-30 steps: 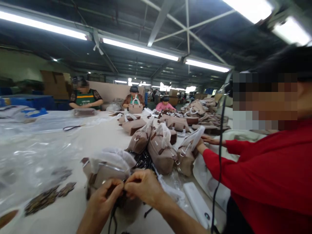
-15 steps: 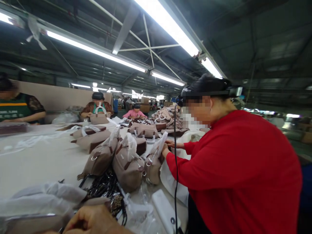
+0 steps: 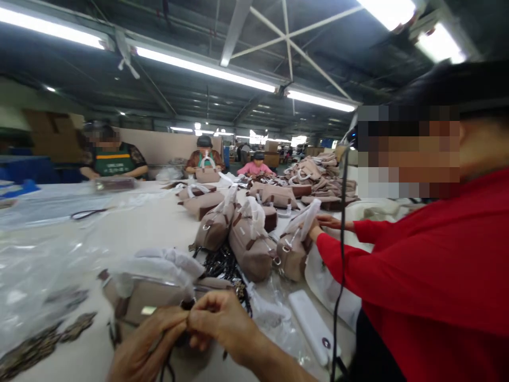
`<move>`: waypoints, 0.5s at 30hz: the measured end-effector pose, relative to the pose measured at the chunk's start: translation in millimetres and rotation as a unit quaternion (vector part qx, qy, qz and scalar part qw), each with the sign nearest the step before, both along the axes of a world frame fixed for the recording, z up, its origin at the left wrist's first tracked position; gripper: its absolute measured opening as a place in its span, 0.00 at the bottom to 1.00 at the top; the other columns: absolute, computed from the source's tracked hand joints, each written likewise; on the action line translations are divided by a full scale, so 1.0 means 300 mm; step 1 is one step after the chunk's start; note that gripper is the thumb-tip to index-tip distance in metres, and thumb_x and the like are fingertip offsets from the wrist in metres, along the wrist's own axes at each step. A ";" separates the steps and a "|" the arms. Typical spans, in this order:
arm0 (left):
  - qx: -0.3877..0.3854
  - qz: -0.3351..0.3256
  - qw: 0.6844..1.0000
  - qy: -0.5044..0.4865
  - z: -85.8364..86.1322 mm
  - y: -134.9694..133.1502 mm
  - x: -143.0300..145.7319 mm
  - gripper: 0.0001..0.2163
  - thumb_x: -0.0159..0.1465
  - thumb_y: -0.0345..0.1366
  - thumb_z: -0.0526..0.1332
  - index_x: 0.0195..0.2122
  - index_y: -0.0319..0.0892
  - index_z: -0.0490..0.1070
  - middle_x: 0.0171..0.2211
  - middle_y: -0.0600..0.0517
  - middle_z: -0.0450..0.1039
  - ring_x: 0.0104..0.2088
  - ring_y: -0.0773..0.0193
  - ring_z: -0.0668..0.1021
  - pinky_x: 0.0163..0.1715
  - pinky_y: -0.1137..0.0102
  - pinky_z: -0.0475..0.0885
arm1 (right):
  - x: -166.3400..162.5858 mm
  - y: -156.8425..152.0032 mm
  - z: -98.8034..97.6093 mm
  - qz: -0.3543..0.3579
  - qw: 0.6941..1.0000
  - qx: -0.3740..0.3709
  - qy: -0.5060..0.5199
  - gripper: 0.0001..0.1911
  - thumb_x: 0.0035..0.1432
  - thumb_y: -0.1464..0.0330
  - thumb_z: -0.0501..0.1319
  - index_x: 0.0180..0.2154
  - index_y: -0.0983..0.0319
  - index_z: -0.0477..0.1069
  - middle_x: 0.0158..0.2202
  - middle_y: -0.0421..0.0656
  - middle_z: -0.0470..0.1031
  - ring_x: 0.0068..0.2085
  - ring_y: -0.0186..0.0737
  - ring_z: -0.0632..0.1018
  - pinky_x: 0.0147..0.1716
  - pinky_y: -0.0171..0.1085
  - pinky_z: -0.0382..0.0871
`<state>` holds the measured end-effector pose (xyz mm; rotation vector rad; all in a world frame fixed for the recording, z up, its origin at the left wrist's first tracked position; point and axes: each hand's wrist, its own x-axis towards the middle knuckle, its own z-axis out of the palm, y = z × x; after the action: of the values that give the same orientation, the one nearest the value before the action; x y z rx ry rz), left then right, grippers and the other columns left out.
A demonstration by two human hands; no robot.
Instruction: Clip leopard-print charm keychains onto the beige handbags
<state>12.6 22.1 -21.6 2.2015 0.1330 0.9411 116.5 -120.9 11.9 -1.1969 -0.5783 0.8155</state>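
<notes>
My left hand and my right hand meet low in the view, fingertips pinched together. Whatever small piece they grip between them is hidden by the fingers. A thin dark cord hangs below my left hand. Right behind my hands stands a beige handbag with a small gold plate on its front. White wrapping covers its handles. Part of another beige bag shows beyond my right hand.
A co-worker in a red top leans in at right, hands on a beige bag. Black straps lie between bags. A white power bank with a cable, clear plastic and patterned strips lie on the table.
The view has swung left, so bags and co-worker sit farther right. My left hand has come clearly into view, and both hands now meet in front of the near handbag.
</notes>
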 end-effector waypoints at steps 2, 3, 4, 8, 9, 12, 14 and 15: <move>0.036 0.036 0.999 -0.001 0.014 0.032 -0.028 0.14 0.59 0.49 0.61 0.40 0.50 0.78 0.42 0.51 0.78 0.42 0.57 0.79 0.45 0.69 0.75 | -0.013 -0.041 -0.003 -0.055 0.995 -0.003 -0.082 0.17 0.47 0.57 0.68 0.33 0.65 0.76 0.25 0.41 0.73 0.21 0.30 0.72 0.19 0.28 0.63; 0.055 0.069 0.996 -0.006 0.017 0.051 -0.036 0.15 0.59 0.50 0.61 0.42 0.50 0.77 0.44 0.51 0.77 0.44 0.57 0.79 0.46 0.68 0.75 | -0.016 -0.069 -0.012 -0.088 0.986 0.009 -0.144 0.14 0.51 0.61 0.66 0.36 0.64 0.76 0.30 0.43 0.75 0.23 0.31 0.73 0.21 0.29 0.65; 0.073 0.101 0.992 -0.013 0.015 0.072 -0.040 0.17 0.58 0.50 0.61 0.44 0.50 0.76 0.46 0.50 0.76 0.46 0.56 0.78 0.48 0.66 0.75 | -0.014 -0.100 -0.028 -0.120 0.970 0.026 -0.211 0.11 0.54 0.64 0.64 0.37 0.62 0.77 0.34 0.44 0.75 0.25 0.32 0.75 0.23 0.30 0.67; 0.115 0.162 0.980 -0.027 -0.024 0.147 -0.037 0.21 0.58 0.52 0.61 0.50 0.50 0.72 0.53 0.48 0.70 0.53 0.50 0.73 0.57 0.54 0.68 | 0.037 -0.227 -0.164 -0.235 0.898 0.019 -0.371 0.05 0.56 0.68 0.61 0.34 0.58 0.76 0.32 0.42 0.75 0.27 0.36 0.75 0.26 0.33 0.69; 0.116 0.170 0.978 -0.030 -0.041 0.159 -0.035 0.22 0.58 0.51 0.61 0.52 0.51 0.70 0.56 0.48 0.68 0.55 0.49 0.71 0.59 0.51 0.65 | 0.061 -0.249 -0.206 -0.257 0.892 -0.016 -0.371 0.06 0.54 0.69 0.62 0.36 0.57 0.76 0.32 0.42 0.75 0.29 0.38 0.76 0.27 0.33 0.70; 0.095 0.214 0.972 -0.030 -0.106 0.165 -0.040 0.25 0.59 0.50 0.60 0.57 0.50 0.64 0.61 0.47 0.61 0.61 0.46 0.64 0.62 0.46 0.57 | 0.136 -0.264 -0.292 -0.255 0.900 -0.102 -0.338 0.32 0.41 0.72 0.69 0.52 0.56 0.70 0.47 0.46 0.74 0.42 0.48 0.77 0.31 0.35 0.73; 0.056 0.249 0.966 -0.028 -0.160 0.152 -0.049 0.27 0.61 0.49 0.58 0.61 0.49 0.59 0.63 0.46 0.58 0.63 0.46 0.60 0.63 0.44 0.53 | 0.169 -0.238 -0.290 -0.211 0.918 -0.127 -0.312 0.50 0.35 0.73 0.71 0.62 0.56 0.58 0.58 0.49 0.67 0.54 0.54 0.72 0.40 0.38 0.73; 0.030 0.259 0.965 -0.026 -0.187 0.144 -0.054 0.28 0.62 0.49 0.57 0.62 0.49 0.56 0.64 0.46 0.57 0.64 0.46 0.59 0.63 0.44 0.53 | 0.178 -0.218 -0.272 -0.181 0.927 -0.132 -0.302 0.55 0.34 0.72 0.72 0.64 0.56 0.52 0.60 0.50 0.64 0.57 0.55 0.69 0.43 0.40 0.72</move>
<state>-3.6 65.3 -77.6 2.2359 0.6893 1.2933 169.9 -186.3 -69.6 -1.7602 -0.7257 0.1957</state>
